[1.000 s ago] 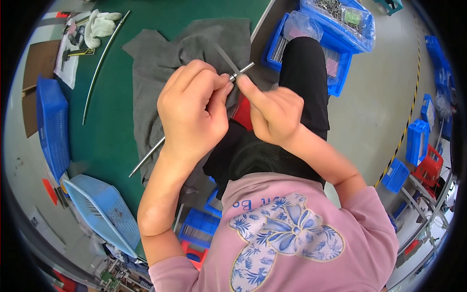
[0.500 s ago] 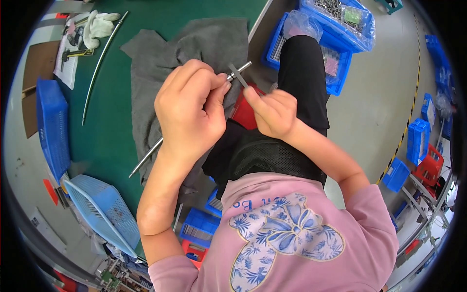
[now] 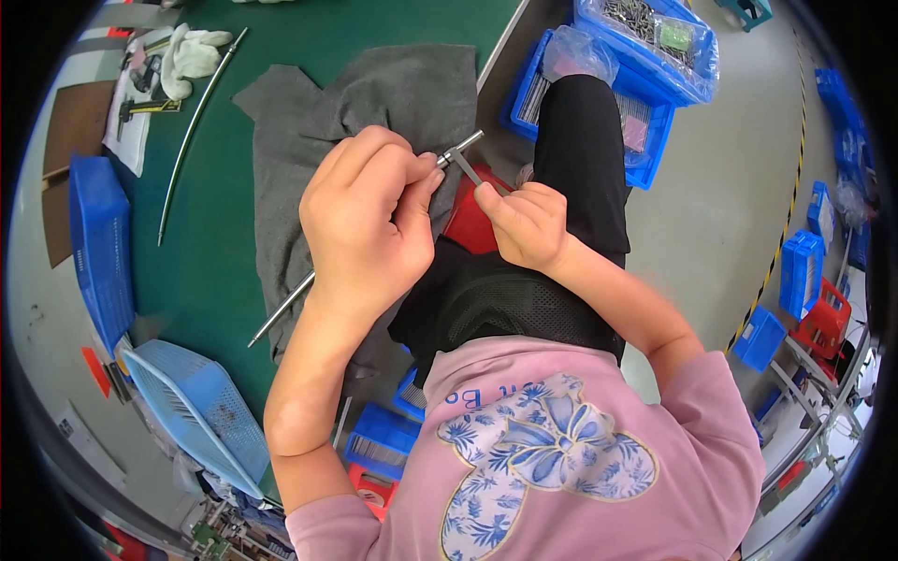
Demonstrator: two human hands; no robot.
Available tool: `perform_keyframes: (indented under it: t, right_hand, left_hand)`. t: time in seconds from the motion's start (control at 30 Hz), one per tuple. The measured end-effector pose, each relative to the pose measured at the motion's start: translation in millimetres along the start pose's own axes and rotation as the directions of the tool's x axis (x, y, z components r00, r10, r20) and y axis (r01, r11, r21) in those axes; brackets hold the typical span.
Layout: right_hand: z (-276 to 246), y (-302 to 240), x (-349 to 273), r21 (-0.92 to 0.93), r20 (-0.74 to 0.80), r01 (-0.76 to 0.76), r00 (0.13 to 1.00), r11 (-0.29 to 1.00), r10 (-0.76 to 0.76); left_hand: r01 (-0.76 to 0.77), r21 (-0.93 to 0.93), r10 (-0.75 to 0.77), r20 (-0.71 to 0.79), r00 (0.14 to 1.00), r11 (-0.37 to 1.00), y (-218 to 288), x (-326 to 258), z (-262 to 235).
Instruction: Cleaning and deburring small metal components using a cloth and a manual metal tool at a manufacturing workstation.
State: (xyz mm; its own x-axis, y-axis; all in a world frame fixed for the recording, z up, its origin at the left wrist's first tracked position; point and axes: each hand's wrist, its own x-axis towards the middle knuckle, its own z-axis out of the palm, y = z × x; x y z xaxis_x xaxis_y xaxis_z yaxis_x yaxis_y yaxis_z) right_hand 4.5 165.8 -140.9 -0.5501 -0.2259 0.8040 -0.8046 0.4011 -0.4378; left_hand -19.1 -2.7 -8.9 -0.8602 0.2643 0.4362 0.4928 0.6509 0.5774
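Observation:
My left hand [image 3: 368,217] is closed around a slim shiny metal rod [image 3: 283,307], thumb and fingers pinching it near its upper right end. The rod slants from lower left to upper right, passing behind my hand and wrist, and its stepped tip sticks out past my fingers. In my right hand [image 3: 529,224], closed with the thumb on top, is a thin flat grey file [image 3: 467,170]. The file's far end lies across the rod just beyond my left fingertips. A dark grey cloth [image 3: 402,89] lies rumpled on the green table below my left hand.
A long curved metal rod [image 3: 192,131] lies left on the table [image 3: 220,252], near white gloves [image 3: 192,58] and a caliper [image 3: 150,107]. Blue baskets [image 3: 101,248] line the left edge. Blue bins [image 3: 661,140] with metal parts stand at the upper right, beyond my leg.
The file has slid back toward my right hand, so less of it sticks out past the rod. My left hand keeps its grip on the rod, both slightly lower in view.

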Motion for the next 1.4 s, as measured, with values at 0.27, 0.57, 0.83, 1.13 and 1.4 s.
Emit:
perform_keyframes:
  t: [0.27,0.57,0.83,1.13,1.4]
  right_hand:
    - [-2.6,-12.0,10.2,-0.046,-0.059,-0.089,0.995,0.995,0.086]
    - [-21.4,-21.8,3.4,-0.107,0.026,-0.087,0.996,0.990,0.090]
    - [-58.2,-29.1,-26.8,-0.022,0.114,-0.134,0.984,0.991,0.135]
    - [-59.0,-29.3,-6.1,0.018,0.130,-0.216,0.969,0.976,0.212]
    - [-61.3,-35.3,-11.7,0.003,0.116,-0.290,0.951,0.957,0.288]
  left_hand:
    - [-0.004,0.018,0.004,0.006,1.000,1.000,2.4,-2.4,-0.1]
    - [0.002,0.014,-0.002,0.011,1.000,1.000,0.2,-2.0,-2.0]
    - [0.033,0.000,-0.033,0.038,0.999,0.999,1.2,-0.5,-7.1]
    - [0.057,-0.002,-0.057,-0.003,0.998,0.998,5.6,-4.8,-2.2]
    - [-0.110,0.239,0.125,-0.047,0.991,0.965,11.2,-11.4,-2.3]
